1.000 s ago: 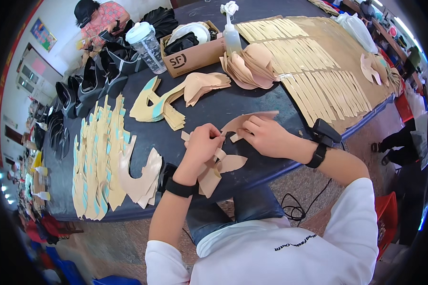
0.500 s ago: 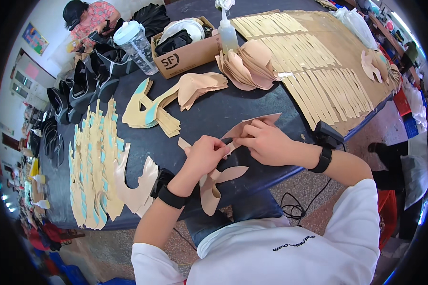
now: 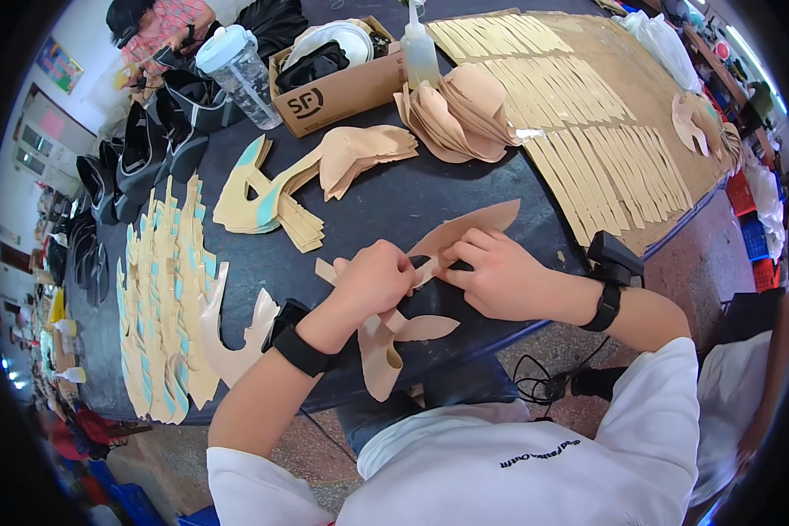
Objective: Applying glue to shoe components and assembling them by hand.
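My left hand point(image 3: 377, 279) and my right hand point(image 3: 500, 273) meet at the table's near edge over a tan leather shoe-upper piece point(image 3: 381, 366). Both pinch its middle between thumb and bent fingers; the exact grip is partly hidden. One broad flap point(image 3: 478, 221) of it rises beyond my right fingers. Its curled lower part hangs near the table edge, below my left hand. Left of that hand lies a pale, shiny curved leather piece point(image 3: 228, 355). Farther off is a stack of tan cut pieces with light-blue marks point(image 3: 245, 210), beside another pinkish-tan stack point(image 3: 359, 158).
Rows of narrow tan strips point(image 3: 618, 180) lie on a brown board point(image 3: 666, 110) at right. Blue-marked pieces point(image 3: 162, 307) lie left. Behind stand a cardboard box point(image 3: 342, 96), a squeeze bottle point(image 3: 419, 53), a lidded tumbler point(image 3: 241, 79) and dark shoes point(image 3: 140, 149). A person point(image 3: 171, 26) sits across.
My right fingers have shifted slightly on the leather, and its far flap shows broader. My left hand stays at the middle. At the right edge another person has come closer. The whole view has shifted a little.
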